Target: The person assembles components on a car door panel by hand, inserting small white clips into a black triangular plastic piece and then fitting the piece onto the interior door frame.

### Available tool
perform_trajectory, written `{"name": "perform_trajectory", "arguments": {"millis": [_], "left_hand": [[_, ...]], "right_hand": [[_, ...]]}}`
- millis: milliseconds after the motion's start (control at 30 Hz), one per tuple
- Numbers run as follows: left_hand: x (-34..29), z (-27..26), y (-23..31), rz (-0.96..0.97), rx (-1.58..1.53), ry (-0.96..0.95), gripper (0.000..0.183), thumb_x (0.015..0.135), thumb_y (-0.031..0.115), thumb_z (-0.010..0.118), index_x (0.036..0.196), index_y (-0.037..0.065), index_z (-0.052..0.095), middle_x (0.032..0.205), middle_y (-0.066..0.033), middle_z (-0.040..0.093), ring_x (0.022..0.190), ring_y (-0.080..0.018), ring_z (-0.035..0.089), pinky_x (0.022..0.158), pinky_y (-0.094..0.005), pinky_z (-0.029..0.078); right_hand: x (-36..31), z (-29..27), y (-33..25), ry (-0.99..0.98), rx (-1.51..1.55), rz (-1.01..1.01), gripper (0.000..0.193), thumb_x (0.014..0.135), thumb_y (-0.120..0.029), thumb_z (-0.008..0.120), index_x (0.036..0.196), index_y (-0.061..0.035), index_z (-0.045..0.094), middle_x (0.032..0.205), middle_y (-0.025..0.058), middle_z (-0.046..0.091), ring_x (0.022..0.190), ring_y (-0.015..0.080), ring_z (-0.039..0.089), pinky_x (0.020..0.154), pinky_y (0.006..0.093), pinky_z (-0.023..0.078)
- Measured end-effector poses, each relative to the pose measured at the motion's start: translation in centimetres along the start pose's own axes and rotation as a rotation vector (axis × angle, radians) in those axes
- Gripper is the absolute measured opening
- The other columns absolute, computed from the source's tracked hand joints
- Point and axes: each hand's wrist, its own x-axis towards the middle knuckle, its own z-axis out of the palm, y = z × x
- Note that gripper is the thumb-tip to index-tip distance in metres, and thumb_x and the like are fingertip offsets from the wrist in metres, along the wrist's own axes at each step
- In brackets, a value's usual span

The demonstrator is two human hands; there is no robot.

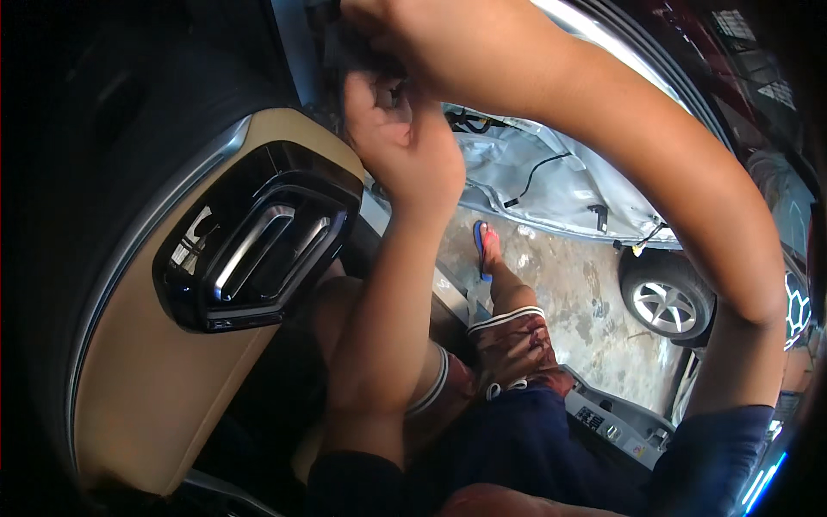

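My left hand [396,142] is raised at the upper middle, beside the far end of a beige dashboard [164,379]. Its fingers are curled in, around or against something dark that I cannot make out. Just above it, my right hand [392,30] reaches across from the right and is partly cut off by the top edge. That hand's fingers bend down toward the same dark spot, and shadow hides what they grip. Close to both hands runs the grey-blue door pillar [297,52]. A glossy black air vent [271,246] with silver trim faces me, left of my left forearm.
An open car door [560,181] shows bare silver metal, with a dangling black cable [530,177]. A loose wheel [668,297] lies on the stained concrete floor [586,310]. My sandalled foot [484,246] rests outside, past the door sill [616,422].
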Motion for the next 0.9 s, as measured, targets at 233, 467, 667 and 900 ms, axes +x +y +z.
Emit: {"name": "perform_trajectory", "arguments": {"millis": [233, 467, 667, 900], "left_hand": [[0.3, 0.7, 0.2, 0.001, -0.074, 0.083, 0.034, 0.099, 0.003, 0.063, 0.130, -0.005, 0.049, 0.130, -0.0150, 0.059, 0.120, -0.0210, 0.057, 0.104, -0.0338, 0.043], [0.1, 1.2, 0.4, 0.069, -0.071, 0.105, 0.039, 0.098, -0.001, 0.060, 0.133, -0.007, 0.047, 0.133, -0.0175, 0.057, 0.124, -0.0227, 0.056, 0.108, -0.0341, 0.042], [0.2, 1.2, 1.0, 0.066, -0.054, 0.079, 0.057, 0.091, -0.010, 0.052, 0.146, -0.006, 0.034, 0.138, -0.0209, 0.052, 0.130, -0.0266, 0.053, 0.108, -0.0365, 0.043], [0.7, 1.6, 1.3, 0.163, 0.008, 0.090, 0.081, 0.087, -0.015, 0.046, 0.158, 0.000, 0.009, 0.144, -0.0222, 0.046, 0.132, -0.0269, 0.052, 0.111, -0.0375, 0.042]], "right_hand": [[-0.1, -1.8, 0.9, -0.051, 0.118, -0.156, 0.021, 0.078, -0.008, 0.066, 0.096, 0.0021, 0.066, 0.091, 0.0181, 0.067, 0.085, 0.0383, 0.070, 0.074, 0.0440, 0.058], [0.4, -2.5, 0.2, -0.157, -0.106, -0.204, 0.022, 0.075, -0.007, 0.069, 0.093, 0.0017, 0.062, 0.088, 0.0180, 0.063, 0.075, 0.0372, 0.069, 0.065, 0.0432, 0.056], [-1.1, -1.0, 0.7, 0.140, 0.246, -0.079, 0.012, 0.082, -0.005, 0.067, 0.088, -0.0020, 0.058, 0.082, 0.0156, 0.057, 0.074, 0.0392, 0.063, 0.064, 0.0453, 0.052], [-1.5, -0.3, -0.2, 0.230, 0.243, 0.067, 0.009, 0.081, -0.005, 0.066, 0.085, -0.0003, 0.058, 0.082, 0.0188, 0.061, 0.075, 0.0422, 0.064, 0.066, 0.0476, 0.052]]}}
